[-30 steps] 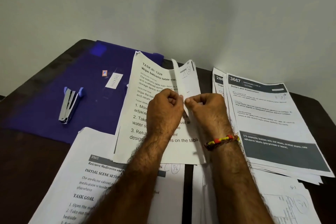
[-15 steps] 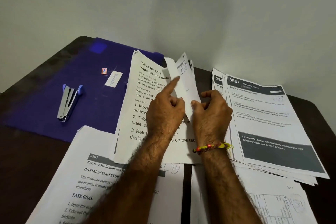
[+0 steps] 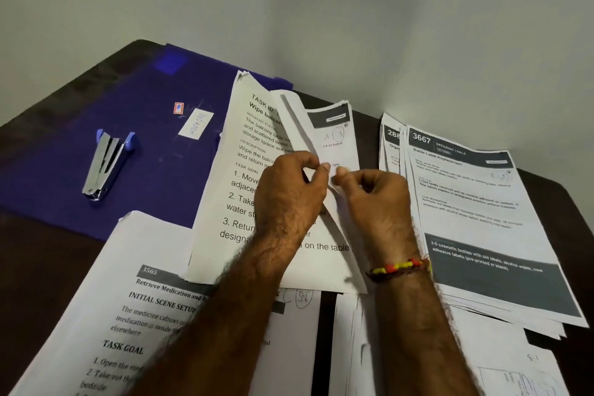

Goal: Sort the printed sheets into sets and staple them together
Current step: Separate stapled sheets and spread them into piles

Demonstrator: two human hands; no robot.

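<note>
Both hands worked at the middle stack (image 3: 225,202). Left hand (image 3: 289,193) pinched a lifted sheet (image 3: 297,119) by its edge; right hand (image 3: 376,199), fingers curled, pinched the page beneath (image 3: 340,138). Stapler (image 3: 106,164) lay untouched on the blue folder (image 3: 64,183), well left.

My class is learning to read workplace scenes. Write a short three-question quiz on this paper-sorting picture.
1. True or false: the stapler lies on the purple folder.
2. The left hand pinches: A) a lifted sheet B) the stapler C) nothing.
3. What number heads the top sheet of the right stack?

Key: 1 true; 2 A; 3 3667.
</note>
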